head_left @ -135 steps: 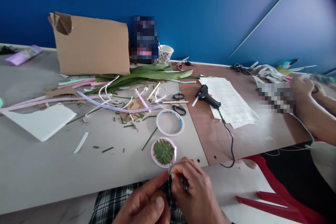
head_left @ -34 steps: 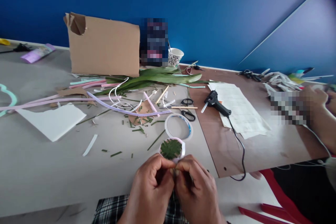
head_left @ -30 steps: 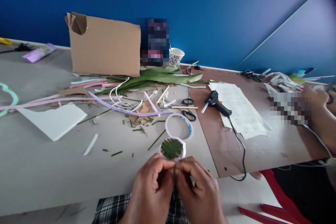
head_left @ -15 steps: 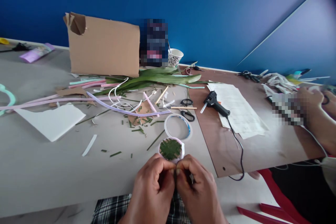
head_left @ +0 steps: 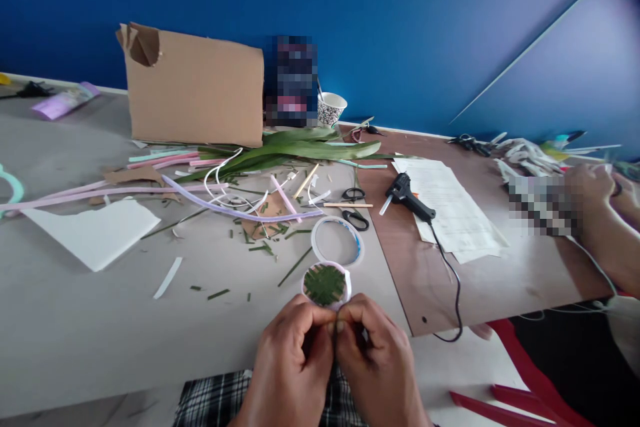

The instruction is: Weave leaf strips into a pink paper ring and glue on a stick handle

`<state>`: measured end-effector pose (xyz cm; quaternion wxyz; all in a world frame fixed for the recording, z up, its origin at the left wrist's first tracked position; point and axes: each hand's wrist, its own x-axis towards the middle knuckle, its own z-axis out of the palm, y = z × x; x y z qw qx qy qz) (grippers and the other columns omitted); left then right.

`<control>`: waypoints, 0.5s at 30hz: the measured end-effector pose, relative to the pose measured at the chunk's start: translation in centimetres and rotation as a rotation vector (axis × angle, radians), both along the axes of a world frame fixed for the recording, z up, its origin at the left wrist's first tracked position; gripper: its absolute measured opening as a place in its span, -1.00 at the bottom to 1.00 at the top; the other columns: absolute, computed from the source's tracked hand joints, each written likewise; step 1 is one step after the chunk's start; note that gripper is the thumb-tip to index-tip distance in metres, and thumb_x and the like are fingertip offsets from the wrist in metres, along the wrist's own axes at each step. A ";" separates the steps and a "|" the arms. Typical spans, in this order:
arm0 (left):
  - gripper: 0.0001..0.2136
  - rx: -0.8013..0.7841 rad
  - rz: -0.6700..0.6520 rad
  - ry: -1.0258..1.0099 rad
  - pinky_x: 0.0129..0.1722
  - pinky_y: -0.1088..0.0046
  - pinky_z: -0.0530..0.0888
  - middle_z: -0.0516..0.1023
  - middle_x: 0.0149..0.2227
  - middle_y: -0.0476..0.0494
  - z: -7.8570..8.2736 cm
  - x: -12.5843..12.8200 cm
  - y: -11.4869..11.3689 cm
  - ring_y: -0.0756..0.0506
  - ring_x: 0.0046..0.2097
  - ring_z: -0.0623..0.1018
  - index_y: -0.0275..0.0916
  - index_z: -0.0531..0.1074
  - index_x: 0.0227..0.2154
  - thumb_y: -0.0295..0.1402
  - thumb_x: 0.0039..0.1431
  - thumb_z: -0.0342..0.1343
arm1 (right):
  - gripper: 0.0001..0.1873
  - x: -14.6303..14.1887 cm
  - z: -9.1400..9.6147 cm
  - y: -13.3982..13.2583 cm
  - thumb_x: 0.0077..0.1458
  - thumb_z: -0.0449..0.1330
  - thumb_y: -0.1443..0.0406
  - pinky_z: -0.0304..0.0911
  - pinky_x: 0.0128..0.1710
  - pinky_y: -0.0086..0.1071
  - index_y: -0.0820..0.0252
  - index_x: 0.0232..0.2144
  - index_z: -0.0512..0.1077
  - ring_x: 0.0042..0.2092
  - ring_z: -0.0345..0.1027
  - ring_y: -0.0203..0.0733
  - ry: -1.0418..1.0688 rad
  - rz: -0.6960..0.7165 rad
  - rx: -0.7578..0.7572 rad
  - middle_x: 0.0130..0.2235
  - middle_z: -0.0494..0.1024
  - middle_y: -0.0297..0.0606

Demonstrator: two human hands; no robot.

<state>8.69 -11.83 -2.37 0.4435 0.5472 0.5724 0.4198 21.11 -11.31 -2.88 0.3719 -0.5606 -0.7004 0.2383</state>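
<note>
My left hand (head_left: 293, 367) and my right hand (head_left: 377, 363) are pressed together at the table's near edge, fingertips pinched on a thin dark strip (head_left: 334, 337) between them. Just beyond the fingertips lies a small round disc (head_left: 326, 283) with a pale pink rim and woven green leaf strips. A white tape ring (head_left: 337, 240) lies just behind it.
Long green leaves (head_left: 300, 147), pastel paper strips (head_left: 165, 190), scissors (head_left: 353, 210) and leaf scraps litter the grey table (head_left: 75, 320). A black glue gun (head_left: 407, 193) rests on papers (head_left: 450, 207). A cardboard sheet (head_left: 193, 93) and cup (head_left: 330, 109) stand behind. Another person's hand (head_left: 595, 213) works at right.
My hands came together from the right and now pinch the strip in front of the disc. Over the last second they have barely moved.
</note>
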 end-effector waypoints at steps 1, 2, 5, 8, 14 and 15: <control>-0.82 -0.012 0.014 -0.017 -0.39 0.55 0.39 0.44 -0.50 -0.02 0.0 0.0 0.0 -0.01 -0.45 0.45 -0.23 0.45 -0.51 -0.52 0.12 0.00 | -0.81 0.0 0.0 0.0 0.06 0.05 0.43 0.17 -0.55 -0.56 0.17 -0.57 0.29 -0.56 0.24 -0.38 0.023 0.013 -0.003 -0.57 0.34 -0.41; -0.83 -0.020 0.025 -0.036 -0.39 0.55 0.39 0.44 -0.50 -0.02 0.0 0.1 -0.1 -0.01 -0.45 0.45 -0.23 0.46 -0.51 -0.50 0.13 0.01 | -0.82 0.1 0.0 -0.1 0.07 0.05 0.43 0.20 -0.52 -0.57 0.18 -0.54 0.32 -0.54 0.27 -0.38 0.045 0.029 -0.008 -0.55 0.38 -0.40; -0.83 -0.019 0.045 -0.106 -0.35 0.53 0.42 0.48 -0.44 -0.07 -0.1 0.4 -0.4 -0.04 -0.40 0.49 -0.23 0.50 -0.43 -0.45 0.16 0.00 | -0.83 0.3 -0.1 -0.2 0.09 0.07 0.45 0.24 -0.46 -0.58 0.17 -0.50 0.34 -0.49 0.32 -0.38 0.065 0.030 -0.005 -0.52 0.42 -0.40; -0.81 -0.023 0.029 -0.161 -0.32 0.51 0.43 0.52 -0.39 -0.11 -0.1 0.7 -0.7 -0.05 -0.36 0.51 -0.23 0.53 -0.37 -0.42 0.19 -0.01 | -0.83 0.4 -0.2 -0.2 0.05 0.06 0.45 0.20 -0.52 -0.58 0.17 -0.54 0.31 -0.54 0.25 -0.39 0.008 -0.013 0.017 -0.55 0.36 -0.42; -0.83 -0.071 0.069 -0.186 -0.32 0.50 0.46 0.51 -0.44 -0.06 0.2 0.7 -0.5 -0.06 -0.37 0.52 -0.19 0.56 -0.40 -0.45 0.12 0.04 | -0.82 0.1 0.1 -0.1 0.04 0.01 0.43 0.16 -0.54 -0.54 0.15 -0.56 0.27 -0.55 0.24 -0.36 0.007 -0.040 -0.067 -0.57 0.34 -0.43; -0.83 -0.081 0.080 -0.193 -0.31 0.49 0.46 0.52 -0.44 -0.07 0.2 0.7 -0.4 -0.07 -0.36 0.53 -0.19 0.56 -0.40 -0.45 0.11 0.05 | -0.83 0.1 0.1 0.0 0.04 0.01 0.43 0.18 -0.52 -0.54 0.15 -0.55 0.28 -0.54 0.25 -0.36 0.026 -0.036 -0.081 -0.56 0.35 -0.42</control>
